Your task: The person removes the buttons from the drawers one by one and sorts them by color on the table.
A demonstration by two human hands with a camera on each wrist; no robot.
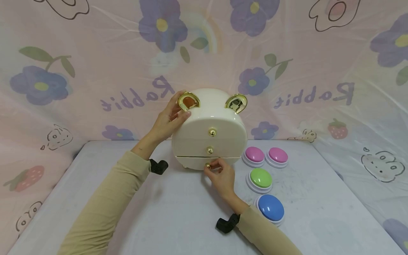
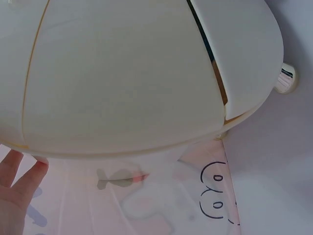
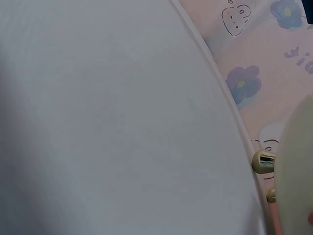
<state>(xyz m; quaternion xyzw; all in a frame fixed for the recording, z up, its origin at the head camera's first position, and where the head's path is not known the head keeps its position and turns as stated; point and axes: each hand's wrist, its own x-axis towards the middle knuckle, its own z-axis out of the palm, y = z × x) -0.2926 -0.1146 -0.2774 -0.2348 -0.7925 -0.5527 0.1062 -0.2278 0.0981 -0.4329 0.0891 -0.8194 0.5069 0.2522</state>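
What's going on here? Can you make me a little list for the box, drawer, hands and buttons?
Box: white, with two gold-rimmed ears
Bottom drawer: open a crack
Left hand: rests on the box beside one ear
Right hand: pinches the bottom gold knob
Buttons: two pink, one green, one blue

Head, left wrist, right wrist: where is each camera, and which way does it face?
Head: on the head, forward and down at the white cabinet; left hand, right hand and sleeves show.
Left wrist: on that wrist, close at the cabinet; fingers, lower left.
Right wrist: on that wrist, across the tabletop; perhaps a fingertip, right edge.
Head and left wrist both show the ajar drawer.
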